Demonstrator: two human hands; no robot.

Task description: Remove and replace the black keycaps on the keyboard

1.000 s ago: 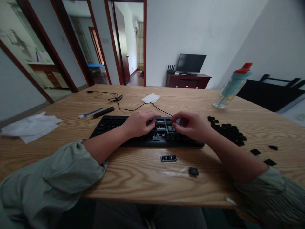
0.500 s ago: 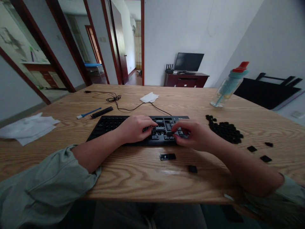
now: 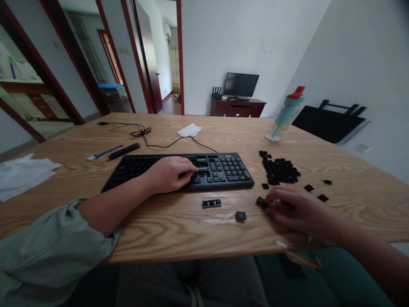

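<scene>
At the far left of the wooden surface (image 3: 153, 236), white sheets (image 3: 27, 172) are spread out. To the right of them, a blue-handled brush (image 3: 107, 152) is seen beside a long dark strip (image 3: 124, 151), and behind these a loop of the black cable (image 3: 140, 133) is laid out. The black keyboard (image 3: 225, 168) is placed across the middle of the surface, and its left part is partly covered by the left hand (image 3: 172, 174). The fingertips of this hand are set over the keys left of the number pad, where several key places are seen uncovered; whether anything is held in its grip cannot be told. Behind the keyboard, a small white paper (image 3: 191, 130) is crossed by the cable. In front of it, a long key piece (image 3: 211, 204) is laid with its pale-marked side up, and a square keycap (image 3: 240, 216) is placed nearer the front edge. Further right, a dark keycap (image 3: 261, 201) is pinched in the grip of the right hand (image 3: 292, 209), low over or on the surface. Behind that hand, many dark keycaps are gathered in a pile (image 3: 283, 171), beyond which a clear bottle (image 3: 283, 117) is stood. At the far right, a few loose pieces (image 3: 323, 198) are scattered.
</scene>
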